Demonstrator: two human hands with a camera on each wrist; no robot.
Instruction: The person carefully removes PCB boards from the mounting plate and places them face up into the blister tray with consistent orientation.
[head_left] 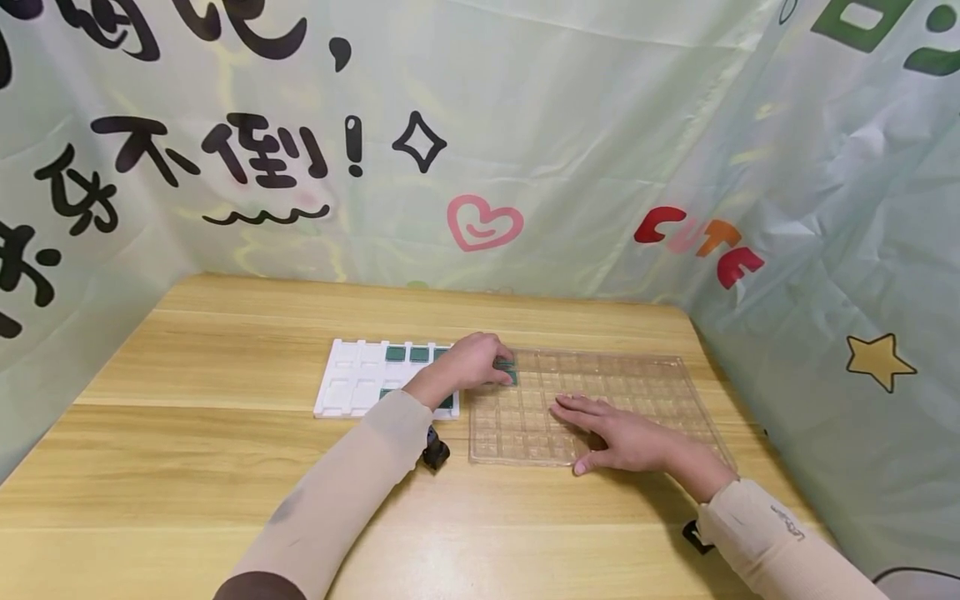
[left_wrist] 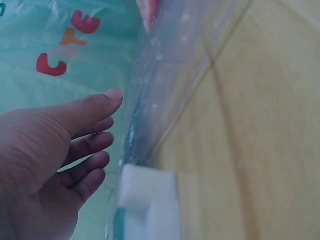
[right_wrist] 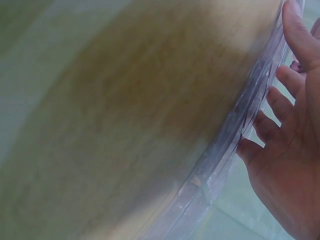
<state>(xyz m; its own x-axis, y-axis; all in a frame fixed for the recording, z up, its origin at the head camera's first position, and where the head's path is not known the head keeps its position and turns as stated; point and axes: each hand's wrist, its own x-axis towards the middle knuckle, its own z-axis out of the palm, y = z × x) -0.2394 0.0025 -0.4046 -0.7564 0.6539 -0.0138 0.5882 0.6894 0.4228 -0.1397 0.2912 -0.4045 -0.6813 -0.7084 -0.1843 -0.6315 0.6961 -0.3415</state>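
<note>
With the clear tray (head_left: 525, 429) as centre of the clock, the left hand (head_left: 471, 364) is at ten o'clock, over the tray's corner, where green pieces (head_left: 513, 377) lie. Its fingers are loosely bent, and the left wrist view shows nothing between thumb and fingers; whether a fingertip touches a piece, I cannot tell. The right hand (head_left: 628, 437) lies spread on the clear tray toward five o'clock, grasping nothing — it seems to steady this thin, light tray, which could slide easily.

The white tray (head_left: 341, 390) is at nine o'clock, just beside the clear one, probably so that both are within short reach. It carries other green pieces (head_left: 419, 354), and the left forearm hides a part of it.

The bench (head_left: 195, 467) has a pale, striped wood surface. Around it hangs a light green cloth (head_left: 585, 133) — with black writing at ten o'clock, a pink heart at eleven, coloured letters "CUTE" at one, and a yellow star near three.
</note>
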